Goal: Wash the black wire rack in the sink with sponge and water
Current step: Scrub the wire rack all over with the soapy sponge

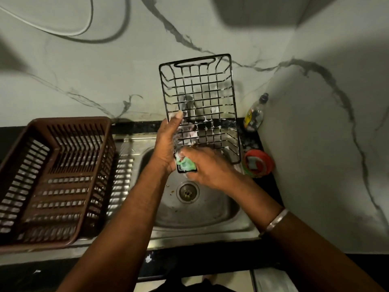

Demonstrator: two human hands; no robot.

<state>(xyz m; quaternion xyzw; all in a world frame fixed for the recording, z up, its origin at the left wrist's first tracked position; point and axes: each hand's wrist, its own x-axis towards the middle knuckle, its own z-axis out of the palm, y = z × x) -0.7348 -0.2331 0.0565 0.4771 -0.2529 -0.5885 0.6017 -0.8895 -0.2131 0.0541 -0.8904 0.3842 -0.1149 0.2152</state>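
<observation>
The black wire rack (200,95) stands on end above the steel sink (202,209), its open side toward me, with soap foam on the lower wires. My left hand (167,144) grips the rack's left edge, thumb up along the wire. My right hand (207,167) holds a soapy green sponge (186,164) against the rack's bottom left corner. No water is seen running; the tap is hidden behind the rack.
A brown plastic dish basket (56,178) sits on the draining board at the left. A small bottle (255,114) and a red-lidded round container (257,163) stand on the black counter right of the sink, close to the marble wall corner.
</observation>
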